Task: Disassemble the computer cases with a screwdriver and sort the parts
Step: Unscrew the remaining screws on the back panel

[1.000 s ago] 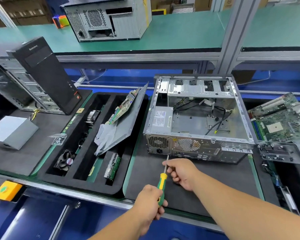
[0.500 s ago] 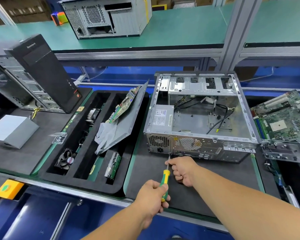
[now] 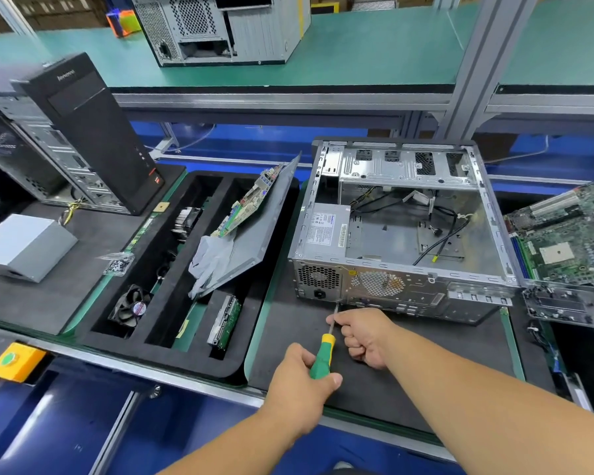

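The only word I can make out is "lenovo", in pale letters across the top front of the black tower case point(image 3: 93, 132) at the left. The white label point(image 3: 323, 228) on the open case's power supply carries print too small to read.

The tip of the screwdriver point(image 3: 324, 350) is meeting the rear panel of the open computer case point(image 3: 402, 286) at a spot too small to make out, and part of its shaft is disappearing behind the right hand point(image 3: 364, 335). The left hand point(image 3: 300, 382) is covering the handle's end. The motherboard point(image 3: 570, 234) is running off the right edge, and the small contents of the clear bag point(image 3: 117, 264) are staying unreadable.
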`<state>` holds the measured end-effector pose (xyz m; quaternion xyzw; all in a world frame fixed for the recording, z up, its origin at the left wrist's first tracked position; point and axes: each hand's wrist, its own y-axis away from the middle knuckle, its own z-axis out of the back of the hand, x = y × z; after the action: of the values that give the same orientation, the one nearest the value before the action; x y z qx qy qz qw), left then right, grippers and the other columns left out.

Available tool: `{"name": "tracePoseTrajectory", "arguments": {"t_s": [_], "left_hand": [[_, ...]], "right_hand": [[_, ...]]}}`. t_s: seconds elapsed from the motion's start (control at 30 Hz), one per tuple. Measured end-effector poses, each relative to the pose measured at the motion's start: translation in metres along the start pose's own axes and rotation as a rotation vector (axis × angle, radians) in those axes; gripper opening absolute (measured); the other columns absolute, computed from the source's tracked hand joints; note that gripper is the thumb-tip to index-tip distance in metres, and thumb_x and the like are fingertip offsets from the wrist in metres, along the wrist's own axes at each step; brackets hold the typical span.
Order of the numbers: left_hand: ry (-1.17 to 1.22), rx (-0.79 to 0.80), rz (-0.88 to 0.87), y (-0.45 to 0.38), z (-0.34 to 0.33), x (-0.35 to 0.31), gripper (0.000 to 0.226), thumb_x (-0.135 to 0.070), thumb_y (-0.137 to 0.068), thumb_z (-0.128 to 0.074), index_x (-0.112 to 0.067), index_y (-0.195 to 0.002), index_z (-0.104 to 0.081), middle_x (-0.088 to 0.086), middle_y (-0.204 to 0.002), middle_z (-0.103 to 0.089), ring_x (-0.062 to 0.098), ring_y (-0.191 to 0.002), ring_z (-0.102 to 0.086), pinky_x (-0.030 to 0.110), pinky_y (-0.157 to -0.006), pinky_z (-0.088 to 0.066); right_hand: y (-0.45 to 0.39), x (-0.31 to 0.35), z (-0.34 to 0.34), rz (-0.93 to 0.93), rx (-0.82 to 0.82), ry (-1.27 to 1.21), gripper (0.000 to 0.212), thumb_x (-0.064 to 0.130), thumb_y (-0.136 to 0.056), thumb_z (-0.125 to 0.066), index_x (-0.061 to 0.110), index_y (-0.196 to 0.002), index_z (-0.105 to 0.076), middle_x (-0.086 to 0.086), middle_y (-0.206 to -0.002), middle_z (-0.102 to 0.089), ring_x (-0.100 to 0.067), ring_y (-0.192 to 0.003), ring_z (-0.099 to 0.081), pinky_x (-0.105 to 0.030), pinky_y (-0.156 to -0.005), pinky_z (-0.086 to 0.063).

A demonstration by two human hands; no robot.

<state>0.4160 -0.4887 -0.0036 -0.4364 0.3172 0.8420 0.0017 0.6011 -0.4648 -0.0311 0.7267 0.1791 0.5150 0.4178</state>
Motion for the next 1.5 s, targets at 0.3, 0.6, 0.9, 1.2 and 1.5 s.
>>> {"name": "tracePoseTrajectory", "arguments": {"t_s": [0.3, 0.6, 0.9, 1.2, 1.5], "left_hand": [[0.066, 0.019, 0.025, 0.003, -0.003, -0.001, 0.030, -0.040, -0.093, -0.072, -0.019, -0.101, -0.052, 0.003, -0.086, -0.068, 0.013, -0.060, -0.064, 0.029, -0.055, -0.049], [0.252, 0.068, 0.095, 0.010, 0.006, -0.017, 0.029, -0.037, -0.104, -0.057, -0.008, -0.105, -0.057, 0.005, -0.072, -0.073, 0.016, -0.053, -0.059, 0.025, -0.046, -0.041], [0.380, 0.181, 0.179, 0.014, 0.009, -0.030, 0.033, -0.038, -0.109, -0.046, -0.006, -0.113, -0.054, 0.010, -0.073, -0.071, 0.016, -0.050, -0.054, 0.026, -0.046, -0.037], [0.321, 0.200, 0.183, 0.010, 0.007, -0.019, 0.027, -0.037, -0.108, -0.049, -0.010, -0.110, -0.053, 0.009, -0.077, -0.072, 0.016, -0.053, -0.054, 0.026, -0.047, -0.037], [0.215, 0.112, 0.147, 0.005, 0.005, -0.017, 0.026, -0.036, -0.106, -0.055, -0.010, -0.106, -0.057, 0.008, -0.076, -0.071, 0.014, -0.051, -0.053, 0.022, -0.044, -0.040]], "right_hand": [[0.002, 0.001, 0.001, 0.017, 0.008, 0.021, 0.019, 0.021, -0.105, -0.052, 0.011, -0.107, -0.068, 0.007, -0.050, -0.029, -0.008, -0.040, -0.019, -0.020, -0.038, -0.015], [-0.004, -0.001, 0.001, 0.015, 0.014, 0.007, 0.020, 0.029, -0.105, -0.055, 0.014, -0.097, -0.066, 0.008, -0.048, -0.028, -0.008, -0.038, -0.019, -0.021, -0.038, -0.015], [-0.007, 0.001, 0.001, -0.005, 0.016, -0.010, 0.025, 0.033, -0.105, -0.056, 0.015, -0.090, -0.064, 0.008, -0.051, -0.027, -0.008, -0.041, -0.018, -0.021, -0.038, -0.014], [-0.012, -0.003, 0.005, 0.032, 0.045, -0.072, 0.022, 0.029, -0.104, -0.057, 0.011, -0.095, -0.066, 0.006, -0.055, -0.028, -0.008, -0.041, -0.018, -0.020, -0.036, -0.016], [-0.013, -0.002, 0.001, 0.004, -0.006, -0.050, 0.022, 0.028, -0.104, -0.055, 0.011, -0.094, -0.065, 0.006, -0.053, -0.030, -0.009, -0.042, -0.018, -0.020, -0.038, -0.014]]}}
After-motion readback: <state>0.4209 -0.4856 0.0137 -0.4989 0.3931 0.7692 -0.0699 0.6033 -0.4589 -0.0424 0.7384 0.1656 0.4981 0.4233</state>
